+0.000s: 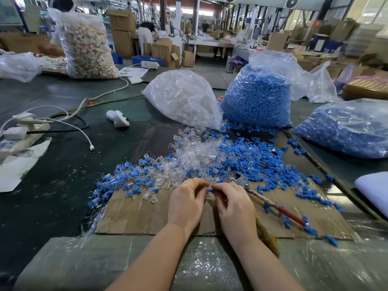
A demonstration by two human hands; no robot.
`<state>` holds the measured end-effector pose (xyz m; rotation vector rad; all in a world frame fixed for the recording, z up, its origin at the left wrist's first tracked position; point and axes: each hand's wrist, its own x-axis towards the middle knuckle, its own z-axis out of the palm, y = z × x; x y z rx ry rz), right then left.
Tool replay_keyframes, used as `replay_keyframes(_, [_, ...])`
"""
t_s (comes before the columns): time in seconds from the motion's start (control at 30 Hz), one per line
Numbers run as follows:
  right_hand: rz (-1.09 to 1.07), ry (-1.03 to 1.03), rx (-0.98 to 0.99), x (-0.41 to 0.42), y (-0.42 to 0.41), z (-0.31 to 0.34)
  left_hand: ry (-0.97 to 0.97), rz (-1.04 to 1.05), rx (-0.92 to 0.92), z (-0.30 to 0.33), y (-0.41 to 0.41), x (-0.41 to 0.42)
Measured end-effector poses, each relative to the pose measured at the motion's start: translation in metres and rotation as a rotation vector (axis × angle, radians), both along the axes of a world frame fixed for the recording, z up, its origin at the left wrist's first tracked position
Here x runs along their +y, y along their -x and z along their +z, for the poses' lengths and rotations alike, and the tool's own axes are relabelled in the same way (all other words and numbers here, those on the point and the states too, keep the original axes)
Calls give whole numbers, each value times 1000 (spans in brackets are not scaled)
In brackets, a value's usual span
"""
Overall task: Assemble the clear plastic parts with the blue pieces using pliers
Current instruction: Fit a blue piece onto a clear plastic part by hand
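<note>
Factory floor; cardboard sheet [134,217] strewn with blue pieces [258,158], clear parts [195,154].

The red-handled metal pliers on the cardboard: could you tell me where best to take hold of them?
Grip the red-handled metal pliers by the red handle ends, coming from above on the right with the right hand. The handles point toward the near right and lie free; the metal head sits among the loose clear and blue plastic pieces.
</note>
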<state>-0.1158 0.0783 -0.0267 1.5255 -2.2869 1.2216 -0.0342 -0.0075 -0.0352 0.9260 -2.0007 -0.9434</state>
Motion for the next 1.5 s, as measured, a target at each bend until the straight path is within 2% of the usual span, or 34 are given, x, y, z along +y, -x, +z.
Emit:
replay_keyframes(0.13, [-43, 30, -4, 0, 0, -3, -90, -45, 59, -2, 0, -1])
replay_keyframes(0.4, [-66, 4, 36, 1, -2, -4, -145, -150, 62, 3, -3, 2])
replay_keyframes(0.7, [-48, 9, 32, 2, -1, -6, -107, -161, -4, 4, -4, 3])
replay_keyframes(1.1, [-9, 14, 82, 4, -3, -2, -162, -132, 69, 1, -3, 0])
replay_keyframes(1.2, [-118, 31, 155, 8, -3, 3, -189, -118, 85, 1, -2, -1])
replay_keyframes(1.27, [-295, -75, 171, 12, 1, 8, -228, -111, 97, 2, -2, -1])
replay_keyframes(1.37, [-505, -524, 147, 22, 12, 14, -308, -108, 143, 4, -3, -1])
replay_keyframes(1.43, [-549, -756, 120, 29, 22, 18, -343, -108, 176, 6, -4, -1])
replay_keyframes(1.5, [-550, -843, 103, 34, 28, 20, -388, -118, 207, 8, -4, -1])
